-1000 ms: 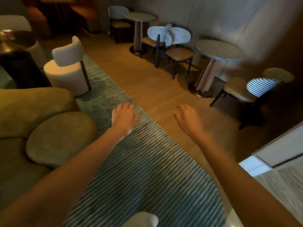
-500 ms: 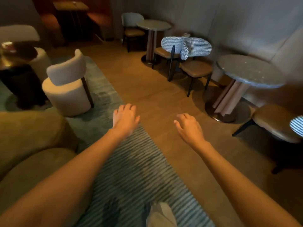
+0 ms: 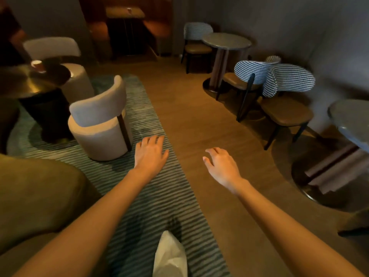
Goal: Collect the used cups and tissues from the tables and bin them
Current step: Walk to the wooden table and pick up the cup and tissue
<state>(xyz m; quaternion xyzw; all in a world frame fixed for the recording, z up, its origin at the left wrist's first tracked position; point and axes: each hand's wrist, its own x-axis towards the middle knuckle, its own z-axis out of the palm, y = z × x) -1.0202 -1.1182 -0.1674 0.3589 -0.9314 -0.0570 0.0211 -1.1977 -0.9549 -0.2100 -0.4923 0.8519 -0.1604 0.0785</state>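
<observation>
left hand [image 3: 151,153]: out in front, palm down, fingers spread loose, holding nothing
right hand [image 3: 221,166]: same deal, fingers relaxed and slightly curled, nothing in it
cup: small red-brown paper cup [image 3: 37,65] sitting on the dark round brass-topped table [image 3: 22,82] far left, well away from both hands
seating: cream rounded upholstered chair [image 3: 99,120] just beside that table
floor: green striped rug [image 3: 159,196] under the left arm
</observation>
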